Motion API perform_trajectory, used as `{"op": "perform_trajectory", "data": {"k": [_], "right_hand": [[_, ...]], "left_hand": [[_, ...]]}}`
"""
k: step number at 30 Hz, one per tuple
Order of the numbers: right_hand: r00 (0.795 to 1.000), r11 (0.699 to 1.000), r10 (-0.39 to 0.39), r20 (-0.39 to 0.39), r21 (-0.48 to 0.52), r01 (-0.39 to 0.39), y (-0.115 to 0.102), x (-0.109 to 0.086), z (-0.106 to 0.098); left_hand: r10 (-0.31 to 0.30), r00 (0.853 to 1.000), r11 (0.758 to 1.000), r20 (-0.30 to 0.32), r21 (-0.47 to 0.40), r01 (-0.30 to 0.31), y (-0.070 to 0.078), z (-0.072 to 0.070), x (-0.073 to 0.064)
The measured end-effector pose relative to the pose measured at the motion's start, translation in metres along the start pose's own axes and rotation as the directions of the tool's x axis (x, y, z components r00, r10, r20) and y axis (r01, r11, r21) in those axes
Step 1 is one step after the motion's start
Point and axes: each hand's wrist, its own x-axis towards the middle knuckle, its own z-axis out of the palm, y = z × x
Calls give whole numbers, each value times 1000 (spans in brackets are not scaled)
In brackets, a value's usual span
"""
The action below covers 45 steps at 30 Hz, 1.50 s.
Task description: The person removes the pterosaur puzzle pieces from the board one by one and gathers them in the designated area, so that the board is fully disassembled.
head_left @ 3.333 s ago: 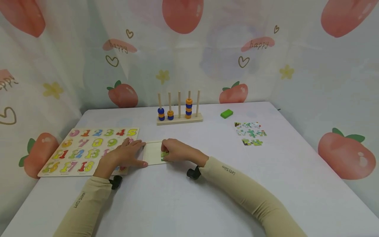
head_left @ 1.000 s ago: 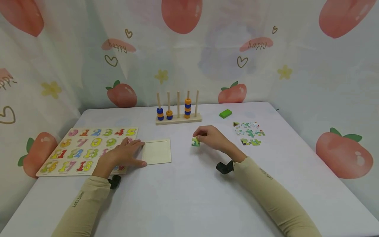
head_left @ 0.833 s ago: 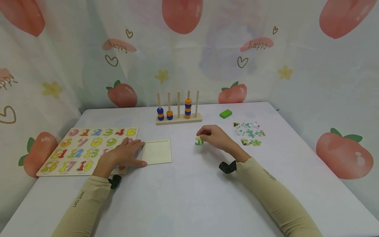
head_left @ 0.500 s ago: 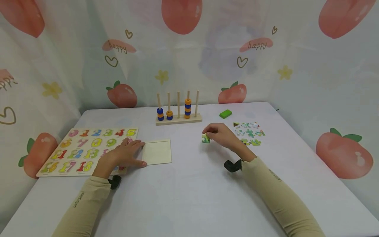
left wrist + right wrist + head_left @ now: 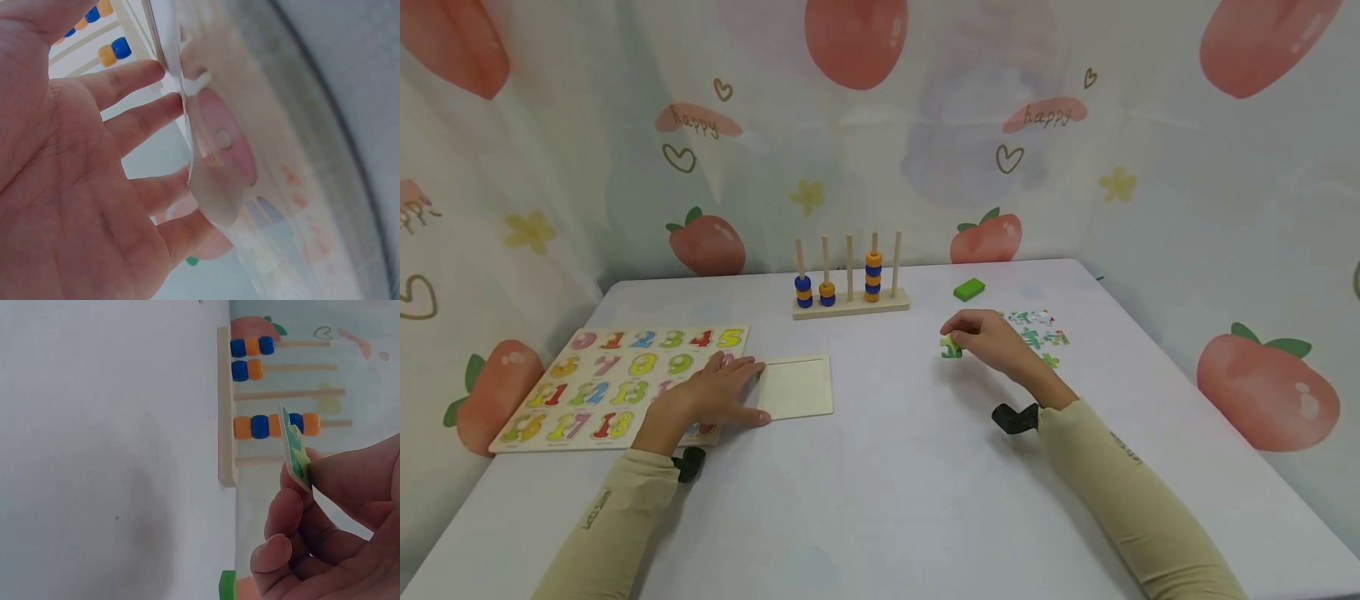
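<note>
Between thumb and fingertips my right hand (image 5: 992,337) pinches a green jigsaw puzzle piece (image 5: 951,347), held above the table. The right wrist view shows the puzzle piece (image 5: 295,449) edge-on, clear of the tabletop. My left hand (image 5: 711,396) lies with spread fingers over the right side of the number board (image 5: 617,387); its thumb and fingertips reach the left edge of a bare wooden puzzle tray (image 5: 797,387). In the left wrist view the fingers (image 5: 140,125) are straight and apart. Several other puzzle pieces (image 5: 1032,337) lie on the table beyond my right hand, partly hidden by it.
A wooden bead stacker (image 5: 850,307) with blue and orange beads on upright pegs stands at the back. Right of it lies a green block (image 5: 969,289). Patterned curtains hang behind the white table (image 5: 865,500) and along its sides.
My right hand has lifted the green puzzle piece from the wooden tray and carried it right, towards the other pieces. The left hand has stayed at the tray's left edge.
</note>
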Motion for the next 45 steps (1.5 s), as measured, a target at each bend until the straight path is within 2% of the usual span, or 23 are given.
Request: {"op": "perform_trajectory", "data": {"k": [7, 23, 34, 45], "right_hand": [[999, 999, 14, -34, -34, -15, 8, -5, -15], [990, 991, 103, -96, -74, -110, 30, -21, -45], [977, 979, 147, -156, -118, -166, 45, -33, -66], [958, 960, 203, -201, -153, -235, 74, -40, -91]], "left_hand": [[0, 1000, 1000, -3, -8, 0, 0, 0, -1], [6, 1000, 1000, 2, -5, -6, -2, 1, 5], [0, 1000, 1000, -1, -10, 0, -3, 3, 5], [17, 1000, 1000, -23, 3, -17, -5, 2, 5]]}}
